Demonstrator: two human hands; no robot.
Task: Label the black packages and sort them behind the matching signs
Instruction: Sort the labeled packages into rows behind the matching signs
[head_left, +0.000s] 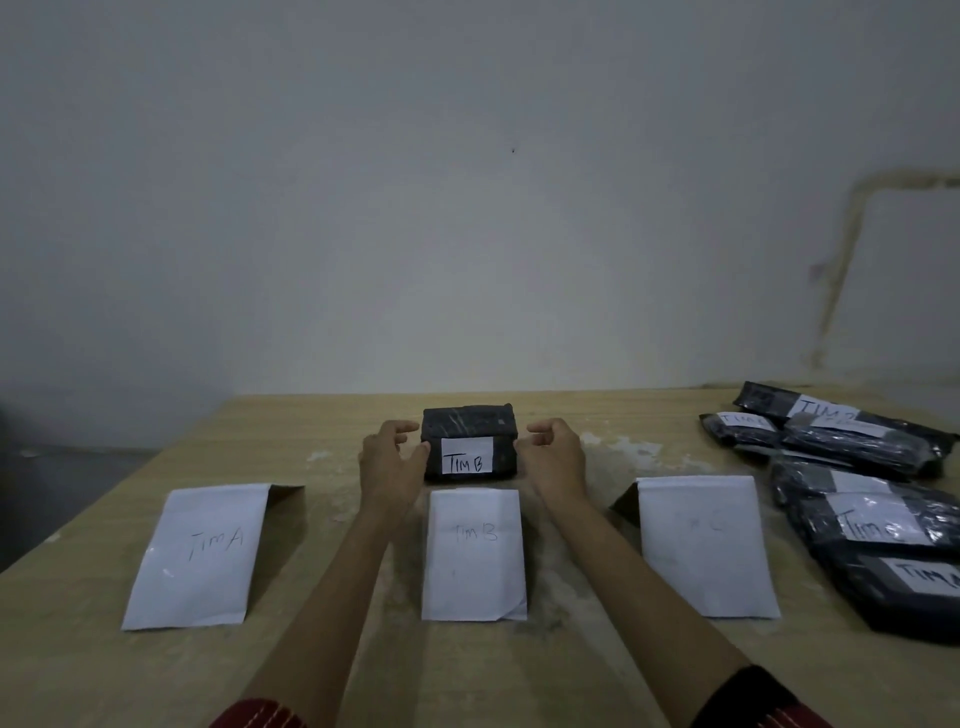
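The worktop (332, 426) is pale wood. Its far edge meets a plain wall (467, 208), and its left edge slants away toward the near left, with dark floor (67, 478) beyond it. 3 white paper signs lie in a row across it: the TIM A sign (197, 556) on the left, the TIM B sign (472, 556) in the middle, and a right-hand sign (706, 545) whose writing is too faint to read. Bare wood shows behind the TIM A sign and behind the right-hand sign, up to the far edge. Both forearms reach forward through the 2 gaps between the signs.

1 black package (467, 423) sits just behind the TIM B sign, its near edge almost at the sign's far edge, close to the wall. A white label (466, 456) on its near face reads TIM B.

The left hand (392, 460) is at the package's left side and the right hand (556, 454) at its right side, the package between them. Both hands are cupped with fingers loosely curled, and neither is closed round the package. The left thumb lies at the lower left edge, and the right fingertips are just beside the right edge. Whether either touches cannot be told.

A pile of black packages (872, 499) with white labels fills the worktop's right side, well apart from both hands and close beside the right-hand sign.
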